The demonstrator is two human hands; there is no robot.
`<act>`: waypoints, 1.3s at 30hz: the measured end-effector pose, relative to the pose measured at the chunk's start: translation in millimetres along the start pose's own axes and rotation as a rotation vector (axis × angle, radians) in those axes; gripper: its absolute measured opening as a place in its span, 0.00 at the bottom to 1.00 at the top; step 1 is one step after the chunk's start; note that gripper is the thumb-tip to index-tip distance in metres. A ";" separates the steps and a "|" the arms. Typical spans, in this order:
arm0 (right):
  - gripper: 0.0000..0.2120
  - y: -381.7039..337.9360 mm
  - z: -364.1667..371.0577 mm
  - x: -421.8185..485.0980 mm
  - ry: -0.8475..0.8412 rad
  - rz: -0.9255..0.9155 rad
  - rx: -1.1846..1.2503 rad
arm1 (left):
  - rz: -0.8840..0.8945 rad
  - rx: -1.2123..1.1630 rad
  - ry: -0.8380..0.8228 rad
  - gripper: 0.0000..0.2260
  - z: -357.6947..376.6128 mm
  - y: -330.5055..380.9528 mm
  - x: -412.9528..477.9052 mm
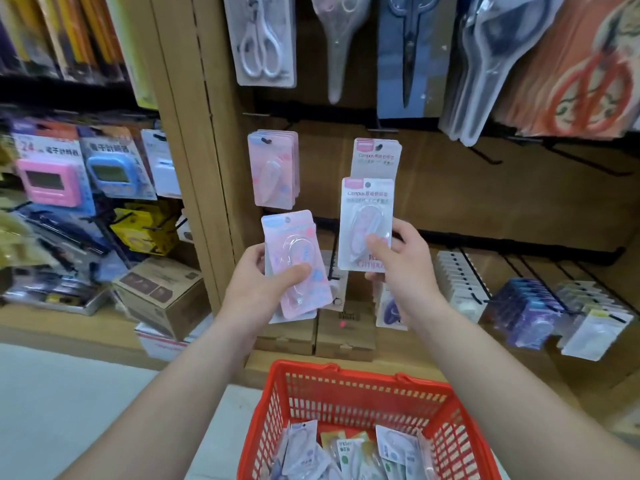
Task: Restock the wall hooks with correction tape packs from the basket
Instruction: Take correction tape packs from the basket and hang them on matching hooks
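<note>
My left hand [258, 285] grips a small stack of pink correction tape packs [294, 251], thumb across the front. My right hand [398, 261] pinches a white correction tape pack [365, 216] and holds it upright just below the white packs hanging on a wall hook [377, 157]. To the left of those, pink packs hang on another hook [273, 168]. The red basket [349, 386] stands on the floor below my arms, with several more packs [346, 452] lying in its bottom.
Packaged scissors [263, 39] hang in the row above. Bare black hooks [581, 161] stick out to the right, and more hanging packs [526, 306] fill the lower right row. Cardboard boxes [162, 296] sit on the low ledge at left, under digital timers [52, 174].
</note>
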State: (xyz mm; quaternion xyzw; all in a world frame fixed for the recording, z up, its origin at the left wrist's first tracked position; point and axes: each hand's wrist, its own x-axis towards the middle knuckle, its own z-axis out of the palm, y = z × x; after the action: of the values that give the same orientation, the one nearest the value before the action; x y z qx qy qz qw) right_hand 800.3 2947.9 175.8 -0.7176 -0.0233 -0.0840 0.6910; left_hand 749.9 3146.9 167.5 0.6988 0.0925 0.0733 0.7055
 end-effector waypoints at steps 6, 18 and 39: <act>0.15 -17.5 11.1 41.5 0.126 -0.076 0.028 | 0.037 -0.057 0.003 0.23 -10.2 6.4 10.8; 0.18 -18.6 10.3 65.7 0.175 -0.097 -0.089 | 0.045 -0.082 -0.002 0.22 -7.3 7.4 13.9; 0.12 15.9 39.9 -22.8 -0.188 0.106 0.070 | 0.042 -0.064 -0.122 0.19 9.1 -3.7 14.5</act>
State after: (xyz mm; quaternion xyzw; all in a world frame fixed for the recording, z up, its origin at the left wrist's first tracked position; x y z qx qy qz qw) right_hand 783.8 2988.8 155.4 -0.6980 -0.0529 0.0210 0.7138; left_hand 766.0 3141.3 163.5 0.6809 0.0321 0.0481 0.7301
